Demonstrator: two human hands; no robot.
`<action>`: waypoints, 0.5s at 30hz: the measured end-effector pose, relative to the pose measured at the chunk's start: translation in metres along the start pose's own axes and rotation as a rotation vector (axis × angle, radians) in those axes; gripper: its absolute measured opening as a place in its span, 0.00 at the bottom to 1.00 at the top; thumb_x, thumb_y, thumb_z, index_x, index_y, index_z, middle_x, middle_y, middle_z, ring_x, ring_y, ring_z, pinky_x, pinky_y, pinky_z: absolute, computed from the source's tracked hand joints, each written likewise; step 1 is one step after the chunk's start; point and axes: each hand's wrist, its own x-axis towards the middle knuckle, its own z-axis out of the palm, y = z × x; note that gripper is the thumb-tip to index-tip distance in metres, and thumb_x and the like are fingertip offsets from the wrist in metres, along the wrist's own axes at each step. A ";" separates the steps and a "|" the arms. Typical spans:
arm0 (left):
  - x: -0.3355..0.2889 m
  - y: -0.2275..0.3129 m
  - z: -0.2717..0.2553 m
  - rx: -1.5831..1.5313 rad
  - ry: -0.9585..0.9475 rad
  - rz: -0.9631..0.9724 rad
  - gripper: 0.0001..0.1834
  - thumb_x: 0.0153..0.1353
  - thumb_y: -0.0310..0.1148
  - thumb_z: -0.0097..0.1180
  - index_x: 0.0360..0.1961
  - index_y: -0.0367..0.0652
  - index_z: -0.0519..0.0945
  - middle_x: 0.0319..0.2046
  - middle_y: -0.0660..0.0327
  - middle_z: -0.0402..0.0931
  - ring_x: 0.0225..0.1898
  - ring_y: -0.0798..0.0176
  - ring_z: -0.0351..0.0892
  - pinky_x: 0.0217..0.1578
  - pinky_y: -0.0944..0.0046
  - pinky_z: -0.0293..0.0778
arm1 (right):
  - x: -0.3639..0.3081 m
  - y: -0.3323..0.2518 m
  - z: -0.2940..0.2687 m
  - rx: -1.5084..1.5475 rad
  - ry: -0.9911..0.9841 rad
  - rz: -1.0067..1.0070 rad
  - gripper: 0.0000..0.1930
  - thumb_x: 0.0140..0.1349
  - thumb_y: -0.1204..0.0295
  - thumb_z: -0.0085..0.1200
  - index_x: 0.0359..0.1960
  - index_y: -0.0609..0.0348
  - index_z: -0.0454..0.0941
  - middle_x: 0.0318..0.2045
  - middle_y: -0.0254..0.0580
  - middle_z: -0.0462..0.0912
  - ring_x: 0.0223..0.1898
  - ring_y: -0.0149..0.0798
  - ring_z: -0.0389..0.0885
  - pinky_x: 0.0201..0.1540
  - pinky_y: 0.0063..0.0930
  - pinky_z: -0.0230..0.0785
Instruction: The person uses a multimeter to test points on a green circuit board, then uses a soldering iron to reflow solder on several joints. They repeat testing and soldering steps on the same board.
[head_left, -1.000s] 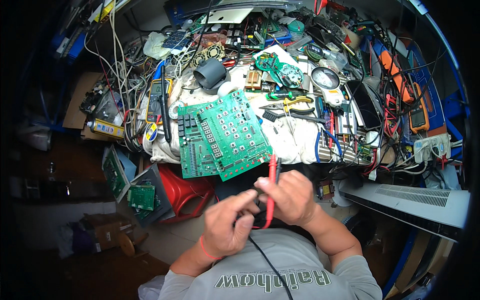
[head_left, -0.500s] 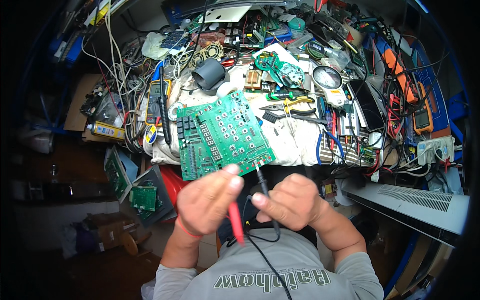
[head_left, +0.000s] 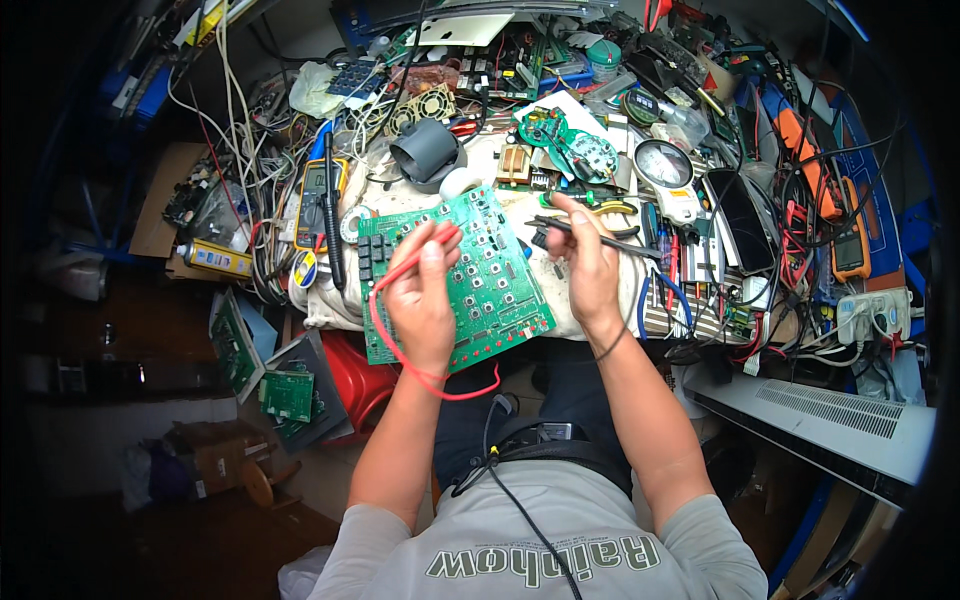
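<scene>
A green circuit board with rows of small buttons and a digit display lies at the table's front edge. My left hand is closed around a red test probe above the board's left part. Its red lead loops below the wrist. To the right of the board, my right hand is closed on a black test probe, whose thin lead crosses my wrist. The probe's ends are hard to tell from the dark tool handles behind. A yellow-edged multimeter stands to the left.
Yellow-handled pliers lie beyond my right hand. A grey cylindrical part and a white tape roll sit behind the board. A magnifier, loose boards and tangled cables crowd the bench. A red stool stands below at left.
Both hands have moved forward from near my body, the left over the board and the right to its right side. The black probe has come away from the board's lower edge.
</scene>
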 end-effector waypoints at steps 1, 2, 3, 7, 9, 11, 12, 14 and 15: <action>0.003 -0.007 0.003 0.019 -0.004 -0.027 0.18 0.82 0.31 0.52 0.63 0.27 0.78 0.56 0.44 0.84 0.58 0.51 0.87 0.58 0.57 0.85 | 0.005 0.006 0.001 -0.008 -0.015 0.041 0.25 0.84 0.58 0.42 0.64 0.69 0.79 0.35 0.34 0.82 0.35 0.27 0.76 0.42 0.24 0.71; 0.006 -0.014 0.005 0.000 -0.002 -0.041 0.17 0.81 0.30 0.54 0.61 0.27 0.79 0.55 0.44 0.85 0.58 0.51 0.88 0.59 0.57 0.85 | 0.009 0.012 0.002 -0.022 -0.019 0.104 0.27 0.84 0.57 0.42 0.68 0.70 0.77 0.37 0.36 0.84 0.37 0.28 0.78 0.44 0.24 0.73; 0.010 -0.021 0.008 0.002 -0.003 -0.049 0.17 0.80 0.30 0.56 0.61 0.27 0.79 0.54 0.46 0.85 0.56 0.53 0.88 0.57 0.59 0.84 | 0.010 0.016 0.001 -0.084 -0.042 0.076 0.26 0.83 0.58 0.47 0.67 0.71 0.77 0.39 0.37 0.86 0.39 0.27 0.80 0.46 0.23 0.74; 0.020 -0.035 0.010 0.131 -0.075 -0.044 0.13 0.76 0.27 0.63 0.56 0.31 0.83 0.51 0.51 0.87 0.49 0.61 0.88 0.53 0.64 0.83 | 0.010 0.032 0.005 -0.216 -0.067 0.007 0.18 0.78 0.64 0.61 0.61 0.62 0.85 0.40 0.37 0.88 0.38 0.28 0.84 0.42 0.24 0.79; 0.020 -0.035 0.006 0.373 -0.117 0.126 0.10 0.73 0.26 0.66 0.52 0.33 0.86 0.48 0.53 0.88 0.47 0.62 0.88 0.51 0.65 0.82 | 0.011 0.039 0.006 -0.288 -0.059 -0.073 0.17 0.77 0.64 0.62 0.59 0.62 0.86 0.40 0.43 0.90 0.37 0.31 0.87 0.43 0.26 0.79; 0.019 -0.035 0.006 0.510 -0.119 0.277 0.07 0.68 0.24 0.69 0.46 0.36 0.90 0.44 0.52 0.89 0.45 0.59 0.89 0.48 0.63 0.82 | 0.012 0.045 0.006 -0.341 -0.043 -0.198 0.15 0.76 0.64 0.63 0.56 0.60 0.87 0.39 0.47 0.91 0.37 0.36 0.89 0.44 0.30 0.79; 0.017 -0.034 0.006 0.525 -0.133 0.286 0.07 0.68 0.24 0.69 0.46 0.36 0.89 0.44 0.52 0.89 0.44 0.58 0.90 0.47 0.62 0.83 | 0.012 0.047 0.005 -0.334 -0.041 -0.180 0.15 0.76 0.64 0.63 0.56 0.60 0.87 0.39 0.47 0.91 0.38 0.37 0.90 0.44 0.30 0.80; 0.014 -0.034 0.006 0.555 -0.153 0.309 0.08 0.68 0.23 0.69 0.47 0.36 0.89 0.43 0.52 0.89 0.42 0.56 0.90 0.46 0.60 0.84 | 0.011 0.051 0.003 -0.318 -0.037 -0.144 0.15 0.75 0.65 0.63 0.55 0.60 0.87 0.40 0.47 0.92 0.39 0.37 0.91 0.44 0.31 0.80; 0.014 -0.034 0.005 0.590 -0.159 0.363 0.09 0.65 0.22 0.69 0.46 0.37 0.89 0.42 0.51 0.90 0.41 0.52 0.91 0.44 0.58 0.84 | 0.010 0.052 0.003 -0.336 -0.030 -0.144 0.14 0.75 0.65 0.63 0.55 0.60 0.87 0.40 0.47 0.92 0.39 0.38 0.91 0.44 0.31 0.80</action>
